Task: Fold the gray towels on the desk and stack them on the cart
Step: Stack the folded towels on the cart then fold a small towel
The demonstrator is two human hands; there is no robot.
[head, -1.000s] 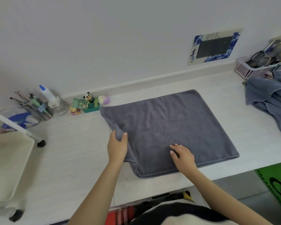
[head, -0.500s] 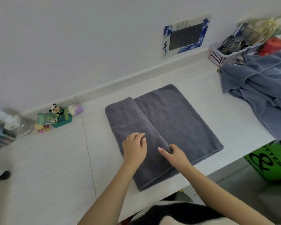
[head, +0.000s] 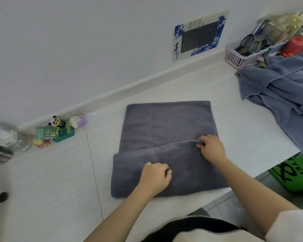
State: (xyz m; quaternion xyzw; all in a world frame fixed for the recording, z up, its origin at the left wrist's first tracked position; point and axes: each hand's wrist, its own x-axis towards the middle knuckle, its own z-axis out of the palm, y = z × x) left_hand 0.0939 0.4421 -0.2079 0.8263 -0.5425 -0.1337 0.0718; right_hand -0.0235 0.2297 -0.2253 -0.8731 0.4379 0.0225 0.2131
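Bare forearms; a white sleeve (head: pixel 290 226) at the lower right of the frame, and a white top with a black band (head: pixel 196 226) at bottom centre.

Soft, even daylight on your counter (head: pixel 59 180), no glare and only faint shadows under your forearms. The wide lens bends the wall line. Left edge smears badly: the glass bottle (head: pixel 21 143) is blurred, and the basket (head: pixel 234 57) top right goes soft.

Left hand (head: pixel 155 177) knuckles up, fingers curled under. Right hand (head: pixel 211 147) ahead and to its right, fingers curled, pinching. Both forearms bare, reaching forward.
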